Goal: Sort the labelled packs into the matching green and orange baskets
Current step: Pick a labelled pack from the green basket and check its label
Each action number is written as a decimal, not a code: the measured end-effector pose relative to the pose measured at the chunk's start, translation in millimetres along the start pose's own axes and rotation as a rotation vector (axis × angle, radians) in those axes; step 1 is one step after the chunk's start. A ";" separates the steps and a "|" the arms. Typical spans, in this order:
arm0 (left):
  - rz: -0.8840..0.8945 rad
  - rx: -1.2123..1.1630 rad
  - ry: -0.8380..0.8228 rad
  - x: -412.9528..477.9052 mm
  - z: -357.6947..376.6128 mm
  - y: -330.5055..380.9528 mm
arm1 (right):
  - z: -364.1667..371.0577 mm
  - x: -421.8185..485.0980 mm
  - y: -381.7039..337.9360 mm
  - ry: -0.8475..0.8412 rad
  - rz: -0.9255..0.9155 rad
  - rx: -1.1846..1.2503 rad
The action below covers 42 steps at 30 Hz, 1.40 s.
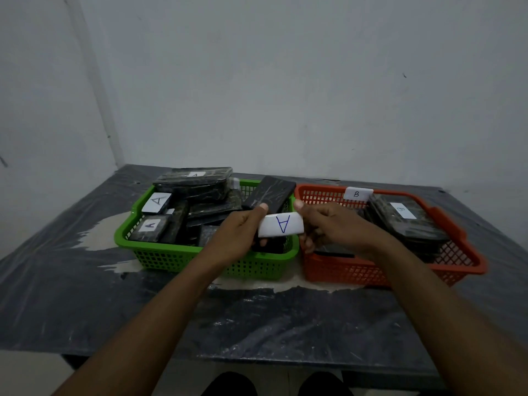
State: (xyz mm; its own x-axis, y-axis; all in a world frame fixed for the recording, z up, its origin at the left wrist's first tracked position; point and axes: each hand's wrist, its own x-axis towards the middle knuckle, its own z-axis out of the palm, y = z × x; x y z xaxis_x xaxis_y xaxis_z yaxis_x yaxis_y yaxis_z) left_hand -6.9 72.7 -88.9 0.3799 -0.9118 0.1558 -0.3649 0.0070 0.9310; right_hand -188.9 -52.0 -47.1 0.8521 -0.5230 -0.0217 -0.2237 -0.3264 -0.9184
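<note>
Dark plastic-covered surface [85, 295] lay under the green basket [160, 260]. The green basket was heaped with black wrapped packs [200, 184]. Several showed white A labels, and the pile rose above its far rim. Orange basket [343, 270] stood just beside the green basket's right end; whether the two touched could not be told. It had a white B tag [356, 193] on its far rim and a stack of packs inside, the top one a B pack [405, 221].

Left hand [237, 232] and right hand [331, 227] were over the green basket's right end. Each grip was closed on the same A pack [270, 195], thumbs on top and fingers curled under. The hands sat either side of its white A label [281, 224]. The A pack tilted with its far end up, held above the green basket's right end and apparently clear of the rim.

Judged step: the letter had been read, so this pack belonged in the green basket. To do it well:
- Move it further in over the green basket, away from the orange one.
- Pick a low spot near the green basket's front, since the far pile looked tall and could slide.
- Lay it flat with the label up, and open both grips only once it rested.
</note>
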 end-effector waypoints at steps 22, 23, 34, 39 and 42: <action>0.032 -0.042 0.341 -26.9 -72.9 -8.7 | 79.8 43.3 -32.4 0.056 -0.314 -0.265; 0.012 -0.062 0.367 -29.1 -81.4 -10.5 | 84.1 47.6 -36.8 -0.006 -0.350 -0.219; -0.058 0.153 0.499 -35.7 -133.8 -28.6 | 128.5 104.6 -60.3 -0.008 -0.645 -0.411; 0.008 0.320 0.510 -29.9 -144.3 -35.8 | 137.1 124.9 -57.0 0.067 -0.691 -0.454; 0.130 0.597 0.546 -23.1 -151.3 -40.8 | 140.3 137.7 -53.0 0.166 -0.612 -0.477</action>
State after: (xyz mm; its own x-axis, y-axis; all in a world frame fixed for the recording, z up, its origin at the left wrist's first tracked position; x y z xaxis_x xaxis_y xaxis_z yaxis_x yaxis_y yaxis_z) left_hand 127.9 155.6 -80.4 0.6078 -0.5893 0.5322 -0.7668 -0.2617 0.5861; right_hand 6.7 3.7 -56.8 0.8160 -0.2401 0.5258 0.0506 -0.8765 -0.4787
